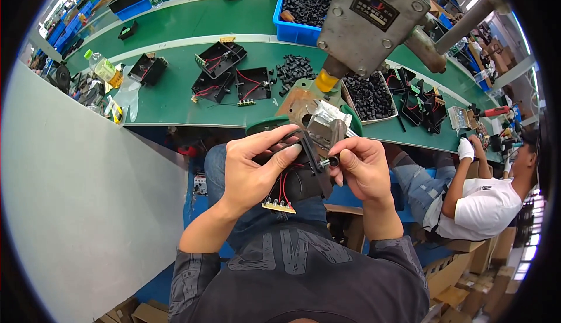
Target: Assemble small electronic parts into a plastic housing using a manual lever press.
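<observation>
**Two hands work a black casing under the press**

A long green tabletop (175, 98) curves across the upper half of the view, with a white partition (76, 206) along the person's left. Above the hands hangs a grey metal press head (365, 22) with a yellow tip (325, 81) and a long lever handle (467, 19) reaching up to the right. Behind it sits a blue bin (286, 13) full of small black parts; a white tray (369, 96) of similar black parts lies to the right of the press, and a loose heap of them (294, 69) lies on the belt.

Several open black casings (231, 72) with red wires rest on the tabletop, well apart from the hands. A plastic bottle of yellow liquid (104, 69) lies at the far left. To the right, another person in a white shirt (485, 206) sits at the same line.

The left hand (251, 174) has its grip closed around a black casing (298, 171), held just in front of the shiny metal fixture (324, 125) below the press. Red and black wires hang from the casing to a small circuit board (279, 205) dangling under the hand. The right hand (362, 168) pinches a small black cylindrical part (331, 162) between thumb and fingers, touching the casing's right edge.
</observation>
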Motion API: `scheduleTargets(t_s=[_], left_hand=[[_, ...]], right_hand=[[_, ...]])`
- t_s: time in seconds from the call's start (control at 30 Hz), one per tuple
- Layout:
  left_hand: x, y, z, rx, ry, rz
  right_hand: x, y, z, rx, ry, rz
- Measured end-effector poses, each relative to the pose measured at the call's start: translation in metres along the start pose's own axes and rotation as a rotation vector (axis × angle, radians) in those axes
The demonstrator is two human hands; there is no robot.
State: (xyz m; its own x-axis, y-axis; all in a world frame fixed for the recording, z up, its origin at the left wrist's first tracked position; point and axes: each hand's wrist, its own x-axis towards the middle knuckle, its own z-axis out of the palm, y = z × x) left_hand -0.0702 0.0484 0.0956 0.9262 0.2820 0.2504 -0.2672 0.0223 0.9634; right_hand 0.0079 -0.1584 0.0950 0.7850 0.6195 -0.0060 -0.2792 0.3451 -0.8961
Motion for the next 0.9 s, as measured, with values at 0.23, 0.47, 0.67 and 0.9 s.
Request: scheduleTargets(t_s=[0.23, 0.47, 0.67, 0.9], left_hand=[[-0.003, 0.000, -0.004, 0.173, -0.009, 0.134], [-0.012, 0.005, -0.002, 0.456, 0.014, 0.269], [-0.021, 0.010, 0.005, 0.624, 0.077, 0.393], [-0.018, 0.000, 0.004, 0.663, 0.181, 0.450]], right_hand=[[-0.007, -0.011, 0.018, -0.309, 0.062, -0.009], [-0.010, -0.011, 0.032, -0.885, 0.030, -0.430], [-0.015, 0.003, 0.043, -0.934, 0.141, -0.575], [0.004, 0.002, 0.035, -0.934, 0.061, -0.637]])
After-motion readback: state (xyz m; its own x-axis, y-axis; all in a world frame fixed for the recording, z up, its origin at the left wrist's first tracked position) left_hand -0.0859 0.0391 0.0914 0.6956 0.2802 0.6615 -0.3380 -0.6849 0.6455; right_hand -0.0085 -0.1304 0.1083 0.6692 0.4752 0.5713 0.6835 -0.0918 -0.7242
